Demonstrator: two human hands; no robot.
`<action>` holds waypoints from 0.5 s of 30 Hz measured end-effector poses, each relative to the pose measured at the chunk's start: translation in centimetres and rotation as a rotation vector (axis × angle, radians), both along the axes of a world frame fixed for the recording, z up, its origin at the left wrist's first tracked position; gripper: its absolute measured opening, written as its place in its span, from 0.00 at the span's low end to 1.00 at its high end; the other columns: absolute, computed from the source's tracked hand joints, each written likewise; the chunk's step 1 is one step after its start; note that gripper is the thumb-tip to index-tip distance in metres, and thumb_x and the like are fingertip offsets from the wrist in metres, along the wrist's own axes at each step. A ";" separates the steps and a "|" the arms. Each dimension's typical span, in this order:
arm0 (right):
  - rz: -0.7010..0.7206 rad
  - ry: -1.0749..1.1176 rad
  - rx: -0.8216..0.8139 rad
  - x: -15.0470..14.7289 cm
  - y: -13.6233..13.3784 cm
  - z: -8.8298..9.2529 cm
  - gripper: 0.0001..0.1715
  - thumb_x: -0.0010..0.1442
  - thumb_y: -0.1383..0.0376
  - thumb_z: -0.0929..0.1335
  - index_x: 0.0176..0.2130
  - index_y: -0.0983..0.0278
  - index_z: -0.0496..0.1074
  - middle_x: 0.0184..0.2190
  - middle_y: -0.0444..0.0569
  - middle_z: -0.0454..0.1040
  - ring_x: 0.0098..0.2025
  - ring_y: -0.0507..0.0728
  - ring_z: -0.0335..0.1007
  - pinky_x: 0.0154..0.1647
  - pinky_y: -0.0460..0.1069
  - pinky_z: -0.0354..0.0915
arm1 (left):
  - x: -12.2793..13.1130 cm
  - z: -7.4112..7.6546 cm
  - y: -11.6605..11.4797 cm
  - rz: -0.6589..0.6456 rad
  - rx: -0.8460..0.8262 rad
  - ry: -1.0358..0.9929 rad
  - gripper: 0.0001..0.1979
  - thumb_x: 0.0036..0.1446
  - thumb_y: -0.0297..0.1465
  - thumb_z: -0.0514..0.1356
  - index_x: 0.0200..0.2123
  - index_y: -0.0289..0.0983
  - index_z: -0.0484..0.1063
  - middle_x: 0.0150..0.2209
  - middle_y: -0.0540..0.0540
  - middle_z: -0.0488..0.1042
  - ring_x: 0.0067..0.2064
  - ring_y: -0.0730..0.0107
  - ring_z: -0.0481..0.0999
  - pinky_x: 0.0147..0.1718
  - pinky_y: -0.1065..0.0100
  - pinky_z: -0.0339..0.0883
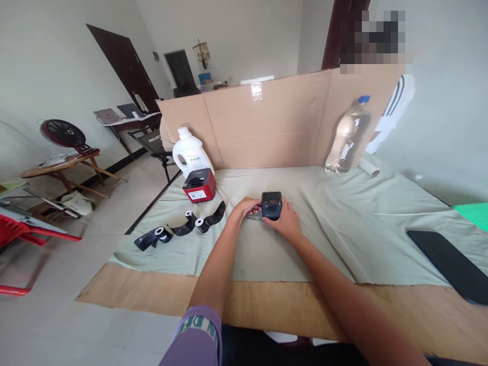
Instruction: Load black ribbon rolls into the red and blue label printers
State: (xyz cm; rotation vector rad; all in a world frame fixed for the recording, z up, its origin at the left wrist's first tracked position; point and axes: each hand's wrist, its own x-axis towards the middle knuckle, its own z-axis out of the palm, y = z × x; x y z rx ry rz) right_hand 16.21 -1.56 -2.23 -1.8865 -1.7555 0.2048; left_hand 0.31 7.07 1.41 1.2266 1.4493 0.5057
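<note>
A small black portable receipt printer (271,207) sits in front of me over the middle of the cloth. My right hand (288,222) wraps its right side and lower edge, thumb along the near side. Against the printer's left side, my left hand (250,206) has its fingers curled, tips at the edge; the exact contact is too small to make out. To the left stands a red and black boxy device (200,187) with a white label. Several small rolls of black film (202,225) with white cores lie nearer me, their strips partly unwound.
A white jug (193,152) stands behind the red device. Cardboard (267,127) walls the table's far side. At right are a clear bottle (348,137), a white tube (369,166) and a black phone-like slab (450,262). A person (400,107) is behind the cardboard.
</note>
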 end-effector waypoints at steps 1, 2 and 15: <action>-0.004 -0.001 0.002 0.0 0.0 0.0 0.61 0.50 0.44 0.72 0.68 0.69 0.47 0.56 0.64 0.67 0.57 0.69 0.66 0.55 0.57 0.58 | 0.0 0.0 0.0 -0.001 -0.002 -0.001 0.13 0.56 0.35 0.63 0.25 0.31 0.73 0.19 0.49 0.72 0.17 0.81 0.62 0.15 0.78 0.46; -0.007 -0.004 0.005 0.0 0.0 -0.1 0.61 0.50 0.44 0.72 0.68 0.69 0.47 0.56 0.64 0.67 0.57 0.69 0.66 0.55 0.57 0.58 | 0.0 0.1 -0.1 -0.003 -0.006 -0.003 0.13 0.56 0.35 0.63 0.24 0.32 0.72 0.18 0.49 0.71 0.17 0.81 0.61 0.14 0.78 0.46; -0.010 0.019 0.014 0.0 -0.1 0.0 0.59 0.49 0.45 0.74 0.67 0.68 0.50 0.55 0.62 0.68 0.57 0.70 0.66 0.54 0.58 0.61 | -0.1 0.1 0.1 0.014 -0.009 0.055 0.16 0.51 0.41 0.67 0.26 0.33 0.75 0.18 0.50 0.72 0.18 0.79 0.65 0.16 0.78 0.54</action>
